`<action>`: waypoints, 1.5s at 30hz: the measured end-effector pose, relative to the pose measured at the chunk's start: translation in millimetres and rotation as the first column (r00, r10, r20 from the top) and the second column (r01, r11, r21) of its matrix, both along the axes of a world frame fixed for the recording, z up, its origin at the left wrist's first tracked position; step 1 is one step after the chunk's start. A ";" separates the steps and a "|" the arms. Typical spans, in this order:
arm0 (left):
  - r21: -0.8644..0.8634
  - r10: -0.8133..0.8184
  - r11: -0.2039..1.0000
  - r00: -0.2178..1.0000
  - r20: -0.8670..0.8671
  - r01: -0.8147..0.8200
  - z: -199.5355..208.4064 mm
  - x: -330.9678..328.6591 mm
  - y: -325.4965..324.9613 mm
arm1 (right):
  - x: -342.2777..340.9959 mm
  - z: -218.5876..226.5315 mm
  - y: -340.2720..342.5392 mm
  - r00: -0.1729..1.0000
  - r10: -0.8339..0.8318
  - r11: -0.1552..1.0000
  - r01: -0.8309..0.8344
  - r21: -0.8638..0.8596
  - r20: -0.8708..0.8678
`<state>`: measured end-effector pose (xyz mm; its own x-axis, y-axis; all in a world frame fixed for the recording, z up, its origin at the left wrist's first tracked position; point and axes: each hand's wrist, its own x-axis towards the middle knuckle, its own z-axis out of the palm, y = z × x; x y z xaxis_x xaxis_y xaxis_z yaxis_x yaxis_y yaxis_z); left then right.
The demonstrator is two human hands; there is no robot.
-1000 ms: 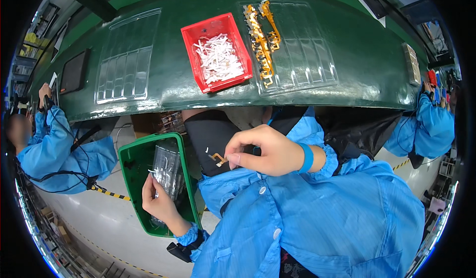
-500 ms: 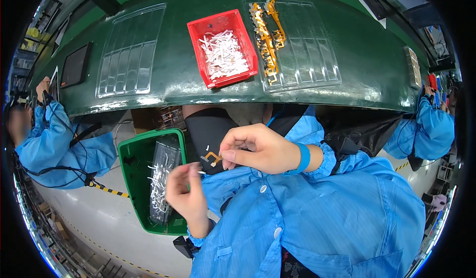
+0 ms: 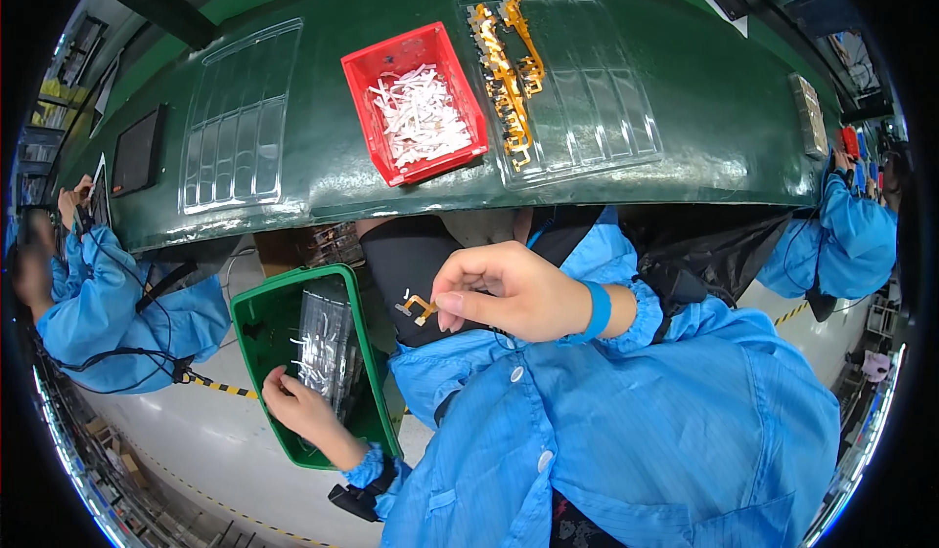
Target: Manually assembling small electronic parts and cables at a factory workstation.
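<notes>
My right hand [image 3: 518, 292], a blue band at its wrist, pinches a small orange flex cable [image 3: 423, 306] between thumb and fingertips above my lap. Part of the cable sticks out to the left, with a small white tab at its upper end. Lower left, my left hand [image 3: 303, 415] hovers over the green bin [image 3: 367, 362], fingers loosely bent and apart, with nothing visible in them. In the bin lies a clear plastic tray [image 3: 337, 318] with white strips on it, partly hidden by that hand.
On the green table [image 3: 323, 181], a red box [image 3: 362, 123] holds many white strips. Right of it, orange flex cables [image 3: 504, 84] lie on a clear tray [image 3: 597, 93]. Another clear tray [image 3: 240, 118] and a dark tablet-like panel [image 3: 137, 149] lie left. Co-workers in blue sit at both sides.
My left hand has moved down and left, away from the right hand, to over the green bin. A white bit at its fingertips no longer shows. My right hand keeps the flex cable almost still.
</notes>
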<state>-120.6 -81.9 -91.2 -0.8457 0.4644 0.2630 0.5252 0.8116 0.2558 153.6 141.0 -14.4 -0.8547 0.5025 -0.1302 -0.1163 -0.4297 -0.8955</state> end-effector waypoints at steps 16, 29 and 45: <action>0.708 -0.658 0.706 0.395 0.641 0.026 79.6 132.7 77.3 | -13.1 2.3 -7.7 1.000 0.029 0.999 -0.028 0.016 -0.013; 0.726 -0.670 0.677 0.308 0.676 -0.121 86.9 131.6 77.3 | -8.6 4.2 -10.1 0.999 0.038 0.988 -0.041 0.151 0.018; 0.555 -0.767 0.611 0.595 0.240 0.565 95.3 136.4 100.9 | -3.3 5.6 -0.9 0.991 0.029 0.897 -0.083 0.434 0.128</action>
